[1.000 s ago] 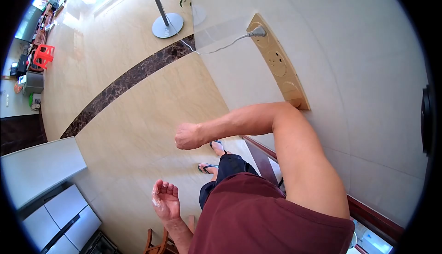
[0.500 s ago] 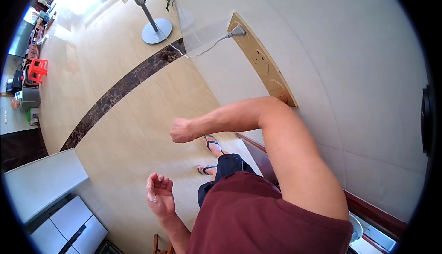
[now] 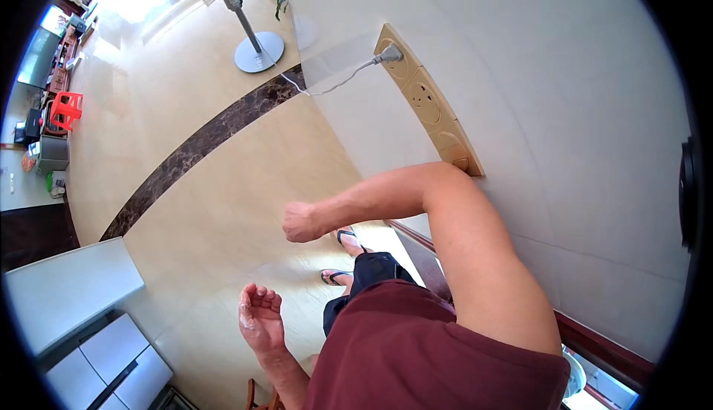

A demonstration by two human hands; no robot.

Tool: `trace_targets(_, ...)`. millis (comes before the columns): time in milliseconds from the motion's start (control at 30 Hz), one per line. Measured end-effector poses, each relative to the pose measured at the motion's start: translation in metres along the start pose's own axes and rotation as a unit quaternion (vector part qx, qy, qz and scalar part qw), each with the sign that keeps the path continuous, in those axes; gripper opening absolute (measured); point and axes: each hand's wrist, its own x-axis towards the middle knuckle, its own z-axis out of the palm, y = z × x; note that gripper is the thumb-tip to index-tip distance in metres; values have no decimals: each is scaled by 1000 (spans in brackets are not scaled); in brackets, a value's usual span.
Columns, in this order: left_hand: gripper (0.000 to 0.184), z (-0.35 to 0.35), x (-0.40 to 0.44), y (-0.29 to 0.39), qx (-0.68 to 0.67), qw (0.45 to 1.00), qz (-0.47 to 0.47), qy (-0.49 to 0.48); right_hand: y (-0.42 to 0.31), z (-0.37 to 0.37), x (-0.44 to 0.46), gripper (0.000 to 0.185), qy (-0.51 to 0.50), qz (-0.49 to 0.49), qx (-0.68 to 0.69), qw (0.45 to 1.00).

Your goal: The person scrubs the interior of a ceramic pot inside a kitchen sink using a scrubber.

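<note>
My left hand (image 3: 261,319) is held low over the floor, palm turned up to me. Its fingers are loosely bent and apart, with white smears on the fingers and palm edge, and nothing lies in the palm. My right hand (image 3: 300,222) is closed in a fist in front of my body, its back towards me; whatever is inside, if anything, is hidden. The right elbow is bent beside a gold socket panel (image 3: 428,105) on the wall, and I cannot tell whether they touch. Neither hand touches the other.
A grey plug (image 3: 390,54) sits in the panel, its cord running towards a standing fan (image 3: 260,52). A dark marble band (image 3: 200,145) curves across the beige floor. White cabinets (image 3: 74,284) stand at lower left. A red stool (image 3: 67,111) is farther off.
The surroundings have shifted slightly right and down in view. My right fist has moved a little right and down too. Both hands keep nearly the same shape.
</note>
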Motion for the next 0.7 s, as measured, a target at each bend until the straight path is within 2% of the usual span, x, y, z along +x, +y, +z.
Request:
trace_targets(233, 27, -7, -8, -2, 13, 1000, 2, 2, -6, 14, 1, 14, 4, -11, 22, 1000)
trace_targets(300, 25, 2, -9, -4, -3, 1000, -9, 19, -9, 16, 10, 13, 55, 60, 89, 993)
trace_targets(333, 25, 5, -10, -5, -2, 1000, -1, 14, -10, 15, 15, 13, 59, 59, 81, 993)
trace_targets(400, 26, 12, -13, -9, 5, 1000, -7, -13, -12, 8, 17, 12, 97, 182, 191, 960)
trace_targets(433, 26, 13, -16, -10, 4, 1000, -5, -25, -17, 4, 11, 12, 101, 189, 181, 960)
trace_targets(500, 25, 13, -28, -13, 24, 998, -2, -58, -37, -3, -8, 11, 225, 281, 194, 913)
trace_targets(633, 26, -7, -49, -25, 55, 990, -55, -118, -120, -8, -66, 12, 295, 357, 222, 858)
trace_targets(700, 26, -16, -63, -38, 76, 987, -49, -136, -182, -2, -95, 12, 330, 385, 215, 835)
